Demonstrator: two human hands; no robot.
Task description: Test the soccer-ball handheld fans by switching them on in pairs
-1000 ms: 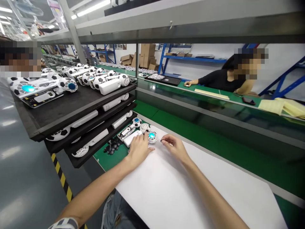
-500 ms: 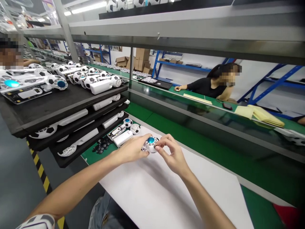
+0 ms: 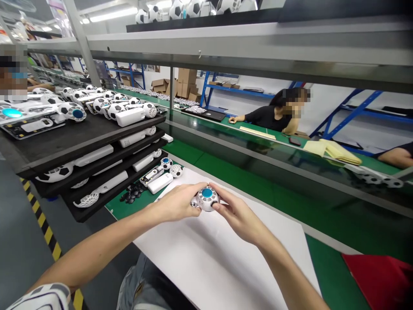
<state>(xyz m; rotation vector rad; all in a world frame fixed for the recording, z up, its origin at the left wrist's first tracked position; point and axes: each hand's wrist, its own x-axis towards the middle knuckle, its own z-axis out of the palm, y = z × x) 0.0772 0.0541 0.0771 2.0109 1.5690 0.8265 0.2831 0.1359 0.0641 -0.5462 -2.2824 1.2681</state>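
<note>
- Fingertips of the left hand (image 3: 177, 203) and the right hand (image 3: 240, 211) press in from opposite sides of a round white lattice module with a blue disc on top (image 3: 207, 199); from my remote seat, the fingers of both hands look closed around it, not spread wide.
- That module sits between the palms over a white sheet (image 3: 209, 262), though I cannot tell whether it touches. I read the two-handed grip as steadying it with the blue face up and in view.
- Nearby, on a green bench mat (image 3: 189, 155), lie a white rectangular case (image 3: 160, 183), an open circuit-board housing (image 3: 151, 175), two small lattice balls (image 3: 171, 167) and a heap of black hexagonal pieces (image 3: 132, 192), placed within easy reach, I judge.
- Black stepped trays (image 3: 80, 144) on the left carry white soccer-patterned units (image 3: 116, 111).
- Across the long assembly line, a co-worker in a black top (image 3: 266, 118) leans on the bench; cardboard boxes (image 3: 185, 82) and blue steel racks (image 3: 216, 84) stand beyond (a red object (image 3: 377, 280) intrudes at lower right, too cut off to identify).
</note>
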